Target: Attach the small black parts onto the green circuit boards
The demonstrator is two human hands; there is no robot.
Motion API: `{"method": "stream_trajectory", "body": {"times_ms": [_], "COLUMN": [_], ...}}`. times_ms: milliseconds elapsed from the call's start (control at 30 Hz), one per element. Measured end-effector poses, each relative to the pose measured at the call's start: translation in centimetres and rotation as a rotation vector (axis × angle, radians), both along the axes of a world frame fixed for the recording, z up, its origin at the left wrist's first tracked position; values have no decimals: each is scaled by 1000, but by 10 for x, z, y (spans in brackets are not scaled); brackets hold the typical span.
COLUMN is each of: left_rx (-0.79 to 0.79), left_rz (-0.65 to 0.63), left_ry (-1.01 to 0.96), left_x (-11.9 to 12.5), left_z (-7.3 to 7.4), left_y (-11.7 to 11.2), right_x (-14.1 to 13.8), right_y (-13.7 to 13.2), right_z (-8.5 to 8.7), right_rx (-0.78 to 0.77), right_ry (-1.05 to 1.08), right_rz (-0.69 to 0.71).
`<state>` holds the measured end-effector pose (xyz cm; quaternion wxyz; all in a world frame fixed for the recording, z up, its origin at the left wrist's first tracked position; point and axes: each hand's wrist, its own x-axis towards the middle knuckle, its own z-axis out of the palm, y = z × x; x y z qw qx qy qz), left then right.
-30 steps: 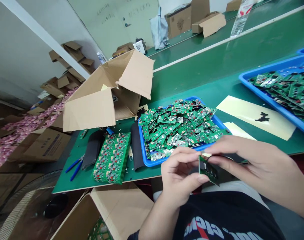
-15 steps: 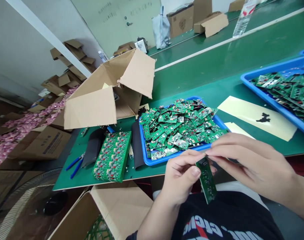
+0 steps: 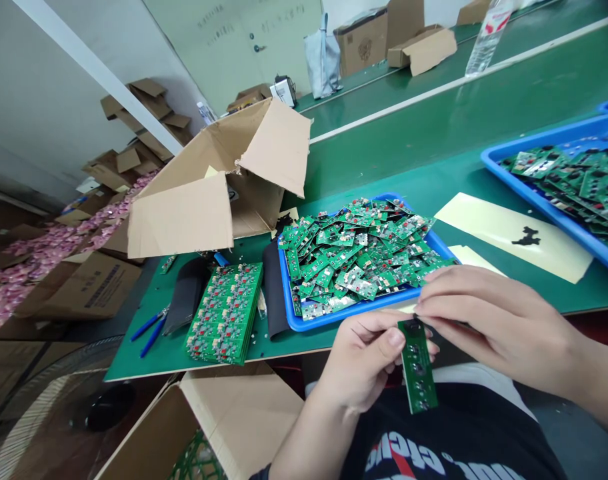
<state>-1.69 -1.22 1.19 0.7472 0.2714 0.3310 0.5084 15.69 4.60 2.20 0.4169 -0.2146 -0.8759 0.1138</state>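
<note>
Circuit board (image 3: pixel 420 370) in left hand (image 3: pixel 364 355), grip pinching its side; right hand (image 3: pixel 504 328) at top end, grip narrow, contents unclear.

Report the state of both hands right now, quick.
Left hand: closed, holding a green circuit board by thumb and fingers.
Right hand: fingertips closed at the board's upper end; exact grip cannot be told.

The board (image 3: pixel 418 373) hides some fingers of the left hand (image 3: pixel 365 357), and what sits at the tip of the right hand (image 3: pixel 504 327) is too tiny to tell! Far right, a tray (image 3: pixel 547 207) runs out of frame; up top, the bottle (image 3: pixel 485 47) gets cut short.
</note>
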Motion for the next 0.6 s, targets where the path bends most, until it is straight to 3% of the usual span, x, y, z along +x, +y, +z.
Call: {"method": "stream_trajectory", "body": {"times_ms": [100,267,367,467,600], "left_rx": [10,-20,-6,50,106], "left_rz": [106,187,208,220,216], "left_ry": [-26,-74,-74,-32,37], "left_x": [3,8,9,9,9], "left_z": [4,4,4,3,2], "left_y": [-1,-2,-1,-1,-1], "right_x": [0,-3,-5,-6,-7], "right_y": [-2,-18,-22,-19,-13], "right_z": [9,16,16,16,18], "right_rx": [-54,-387,-510,-542,-440], "right_ry": [29,50,58,75,83], "right_rz": [-16,13,-9,-86,-122]}}
